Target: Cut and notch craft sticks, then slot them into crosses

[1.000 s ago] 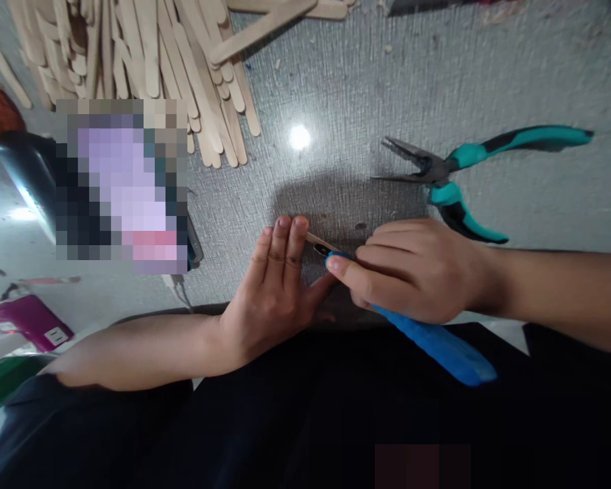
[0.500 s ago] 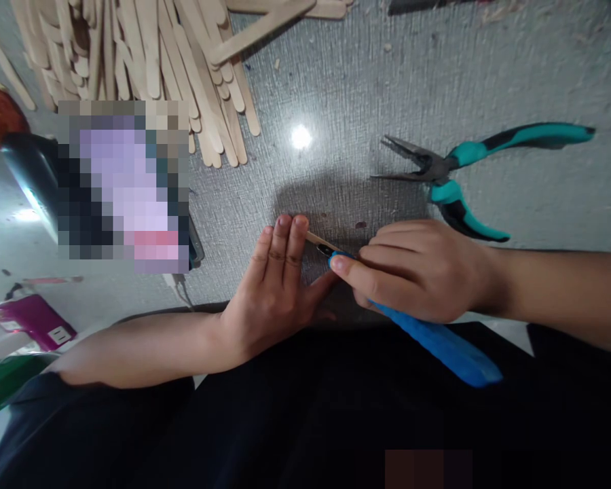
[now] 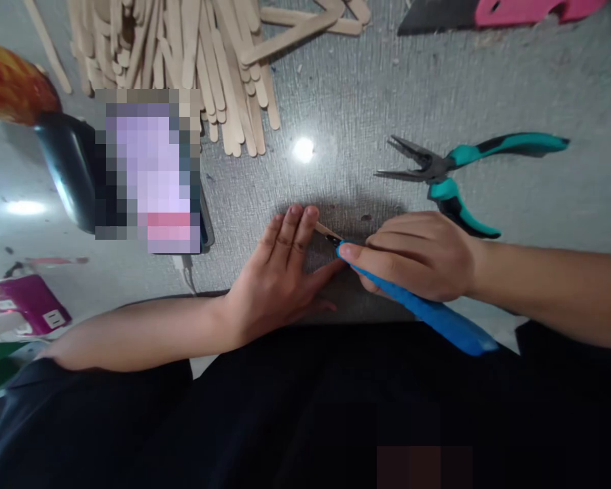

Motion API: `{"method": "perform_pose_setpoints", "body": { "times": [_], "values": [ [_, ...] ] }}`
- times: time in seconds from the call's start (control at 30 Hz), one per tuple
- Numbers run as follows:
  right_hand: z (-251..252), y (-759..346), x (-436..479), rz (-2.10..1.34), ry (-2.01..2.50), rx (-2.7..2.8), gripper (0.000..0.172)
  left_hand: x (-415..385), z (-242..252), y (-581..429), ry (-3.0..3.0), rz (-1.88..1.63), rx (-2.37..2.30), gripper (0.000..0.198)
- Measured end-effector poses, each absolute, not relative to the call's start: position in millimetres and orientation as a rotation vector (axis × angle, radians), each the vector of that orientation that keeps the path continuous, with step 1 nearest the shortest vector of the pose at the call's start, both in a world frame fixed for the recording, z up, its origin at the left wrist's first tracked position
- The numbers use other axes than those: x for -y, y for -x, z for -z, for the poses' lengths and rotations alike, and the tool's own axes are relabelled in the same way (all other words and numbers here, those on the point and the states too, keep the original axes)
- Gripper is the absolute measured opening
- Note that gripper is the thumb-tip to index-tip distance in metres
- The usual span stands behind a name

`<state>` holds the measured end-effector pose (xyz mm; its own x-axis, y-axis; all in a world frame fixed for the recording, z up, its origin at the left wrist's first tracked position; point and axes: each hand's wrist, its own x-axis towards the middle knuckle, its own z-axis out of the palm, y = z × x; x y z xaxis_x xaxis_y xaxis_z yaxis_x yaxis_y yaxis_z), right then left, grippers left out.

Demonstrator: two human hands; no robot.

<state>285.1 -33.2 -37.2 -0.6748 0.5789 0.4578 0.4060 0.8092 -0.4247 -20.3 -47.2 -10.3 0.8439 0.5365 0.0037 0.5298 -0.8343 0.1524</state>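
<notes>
My left hand (image 3: 285,272) lies flat with its fingers stretched out, pressing a narrow wooden craft stick (image 3: 324,229) against the table. Most of that stick is hidden under the fingers and behind the tool. Closed around a blue-handled craft knife (image 3: 412,299), my right hand (image 3: 417,255) rests just to the right. The knife's short dark tip meets the stick near my left fingertips; its fine detail is too small to make out. My right thumb presses along the front of the handle, and the handle's rear end slants down toward my lap.
Needle-nose pliers (image 3: 438,166) with teal and black handles lie spread beyond my right hand. Many wooden sticks (image 3: 224,75) are heaped at the far left. A blurred-out phone (image 3: 153,170), a dark rounded object (image 3: 66,163), a purple plug adapter (image 3: 28,305) and a pink-handled tool (image 3: 519,12) surround the work.
The view has shifted slightly, bringing more of the pink-handled tool into sight. Both hands keep nearly the same pose, with the knife tip still at the stick.
</notes>
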Motion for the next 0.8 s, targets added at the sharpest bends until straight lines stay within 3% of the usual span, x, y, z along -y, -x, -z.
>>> {"method": "perform_pose_setpoints", "body": {
  "times": [0.13,0.37,0.63,0.8],
  "values": [
    [36.7,-289.5,32.6,-0.376,0.767,2.461,0.029,47.3,14.4,21.5,-2.886,-0.099,-0.83,0.136],
    [20.1,-288.9,21.9,-0.468,0.686,2.501,0.023,47.0,23.5,23.6,-2.822,-0.21,-0.835,0.117],
    [18.3,-293.6,24.1,-0.724,0.782,2.413,0.037,26.5,7.4,24.6,-2.885,-0.512,-0.826,0.059],
    [22.5,-292.6,22.6,-0.597,0.734,2.356,0.037,10.3,12.3,25.9,-2.756,-0.456,-0.932,0.056]
  ]
}}
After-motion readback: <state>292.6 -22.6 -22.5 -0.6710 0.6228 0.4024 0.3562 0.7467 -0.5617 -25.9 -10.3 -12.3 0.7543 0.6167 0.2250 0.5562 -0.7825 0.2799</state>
